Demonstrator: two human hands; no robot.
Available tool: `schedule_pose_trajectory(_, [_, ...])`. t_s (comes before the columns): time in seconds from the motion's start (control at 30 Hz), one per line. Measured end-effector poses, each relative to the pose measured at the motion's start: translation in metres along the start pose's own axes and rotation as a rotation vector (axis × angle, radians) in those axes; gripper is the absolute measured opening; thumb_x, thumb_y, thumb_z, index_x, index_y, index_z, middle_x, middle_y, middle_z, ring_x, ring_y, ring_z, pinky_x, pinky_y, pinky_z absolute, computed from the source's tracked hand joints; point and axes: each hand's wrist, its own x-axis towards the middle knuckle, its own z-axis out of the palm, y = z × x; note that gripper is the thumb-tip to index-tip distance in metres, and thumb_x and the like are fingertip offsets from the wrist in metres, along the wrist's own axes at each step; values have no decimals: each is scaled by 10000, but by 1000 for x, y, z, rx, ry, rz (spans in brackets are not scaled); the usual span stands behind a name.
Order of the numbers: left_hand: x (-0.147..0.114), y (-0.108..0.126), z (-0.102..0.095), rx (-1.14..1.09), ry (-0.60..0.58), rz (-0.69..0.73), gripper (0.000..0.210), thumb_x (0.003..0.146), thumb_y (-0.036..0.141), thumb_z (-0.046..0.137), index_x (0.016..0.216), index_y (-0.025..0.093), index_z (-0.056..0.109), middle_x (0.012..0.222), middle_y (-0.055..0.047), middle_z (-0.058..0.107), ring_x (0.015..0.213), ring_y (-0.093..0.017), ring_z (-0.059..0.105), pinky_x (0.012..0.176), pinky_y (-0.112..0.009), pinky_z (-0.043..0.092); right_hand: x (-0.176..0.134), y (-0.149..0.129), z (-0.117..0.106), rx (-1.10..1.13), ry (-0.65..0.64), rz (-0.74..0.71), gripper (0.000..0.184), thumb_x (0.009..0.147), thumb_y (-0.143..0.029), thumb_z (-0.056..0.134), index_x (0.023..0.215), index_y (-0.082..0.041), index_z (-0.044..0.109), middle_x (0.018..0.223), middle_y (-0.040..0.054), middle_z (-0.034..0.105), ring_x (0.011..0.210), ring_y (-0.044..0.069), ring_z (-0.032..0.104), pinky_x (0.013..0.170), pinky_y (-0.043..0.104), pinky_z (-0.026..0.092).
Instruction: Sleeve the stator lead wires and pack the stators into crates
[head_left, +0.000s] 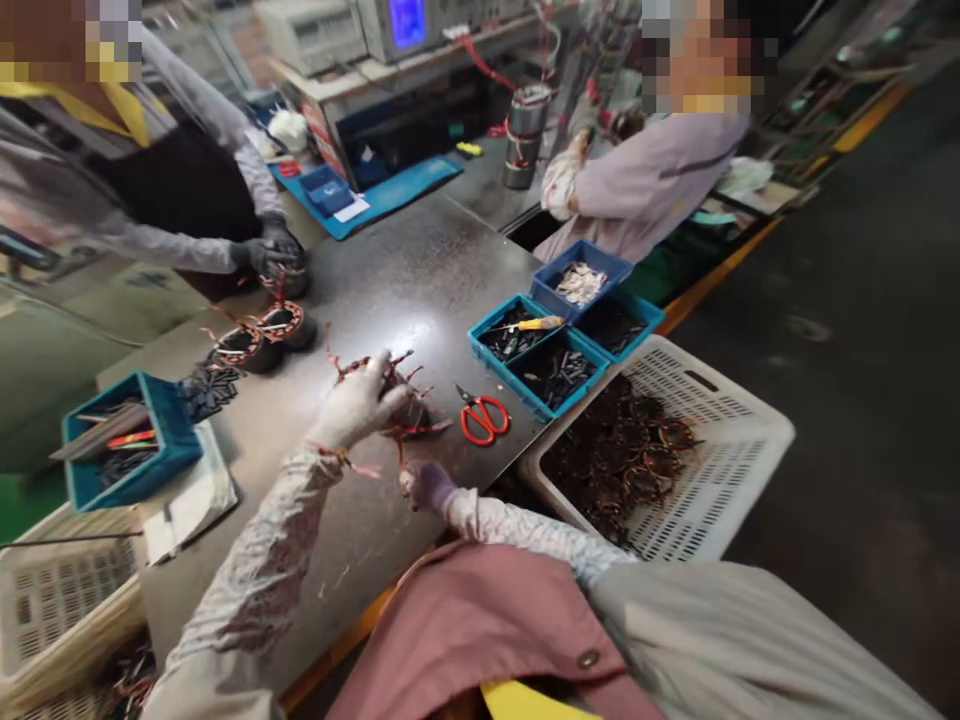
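A motor stator [409, 410] with copper windings and several reddish lead wires sticking out sits on the metal table in front of me. My left hand [356, 405], in a whitish glove, is wrapped over its left and top side. Close to the table's near edge, my right hand [429, 487], in a purple and white glove, is closed at the end of a reddish wire [402, 452] that runs down from the stator. The right fingertips are partly blurred. Red-handled scissors [484, 418] lie just right of the stator.
Blue bins [551, 415] of black strips stand at the right, with a yellow-handled tool [536, 323] on top. A white basket [720, 440] holds wound parts. Other stators [244, 345] stand at left near a co-worker's gloved hands [271, 248]. A blue bin [161, 450] holds tools.
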Motion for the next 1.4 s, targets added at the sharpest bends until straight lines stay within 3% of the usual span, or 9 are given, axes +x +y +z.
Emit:
schedule_pose_trajectory(0.07, [-24, -3, 17, -31, -38, 31, 723, 838, 489, 587, 1433, 105, 439, 1251, -195, 622, 1137, -337, 614, 987, -496, 479, -23, 18, -34, -17, -14, 52, 134, 896, -233, 636, 965, -162, 727, 785, 6, 715, 712, 147, 669, 705, 262, 545])
schedule_pose_trajectory(0.17, [-62, -19, 33, -204, -15, 29, 737, 847, 534, 540, 1446, 119, 428, 1390, -169, 561, 1279, -309, 532, 1074, -457, 429, -32, 54, -119, -70, 57, 93, 231, 914, -192, 571, 1091, -170, 719, 948, 48, 738, 911, 198, 680, 865, 311, 514])
schedule_pose_trajectory(0.3, [-90, -26, 38, -349, 86, -92, 619, 900, 568, 413, 1310, 133, 577, 1308, -122, 644, 1229, -261, 580, 1068, -406, 444, 7, 81, -235, -356, 299, 129, 292, 964, -213, 517, 1202, -167, 678, 1156, 77, 702, 1109, 209, 625, 988, 334, 441])
schedule_pose_trajectory(0.4, [-96, -20, 40, -366, 159, -124, 574, 919, 566, 374, 1179, 146, 666, 1195, -105, 710, 1137, -246, 641, 1018, -380, 485, 57, 80, -280, -598, 169, 247, 302, 958, -257, 542, 1214, -181, 683, 1181, 89, 696, 1142, 255, 612, 992, 408, 432])
schedule_pose_trajectory(0.57, [-100, -12, 38, -365, 135, -125, 461, 924, 506, 430, 1092, 184, 713, 1074, -64, 758, 992, -217, 700, 940, -324, 534, 128, 82, -278, -742, -114, 299, 248, 853, -255, 672, 1081, -205, 756, 1128, 114, 719, 1074, 294, 655, 935, 404, 482])
schedule_pose_trajectory(0.73, [-103, -6, 36, -392, 148, -126, 419, 938, 443, 444, 1115, 172, 708, 1061, -71, 759, 971, -210, 706, 944, -320, 532, 154, 102, -259, -902, -240, 268, 293, 889, -278, 589, 1126, -185, 734, 1179, 160, 686, 1123, 320, 632, 922, 454, 484])
schedule_pose_trajectory(0.97, [-101, -7, 41, -431, 136, -132, 395, 926, 404, 454, 1136, 175, 700, 1056, -61, 760, 977, -195, 704, 940, -325, 531, 152, 112, -257, -946, -207, 219, 443, 948, -330, 445, 1350, -216, 591, 1335, 144, 615, 1182, 296, 603, 895, 409, 492])
schedule_pose_trajectory(1.1, [-102, -4, 40, -391, 178, -124, 433, 882, 384, 481, 1198, 157, 670, 1168, -89, 727, 1115, -233, 662, 1032, -379, 485, 139, 85, -261, -910, -245, 159, 306, 921, -252, 510, 1123, -167, 723, 1155, 161, 704, 1099, 290, 656, 871, 389, 502])
schedule_pose_trajectory(1.4, [-100, -4, 47, -458, 140, -68, 363, 842, 288, 515, 1142, 205, 701, 1009, -18, 755, 940, -182, 694, 900, -283, 519, 138, 84, -267, -780, 53, 56, 354, 896, -198, 485, 1158, -228, 721, 1337, 109, 630, 1232, 241, 601, 1059, 357, 432])
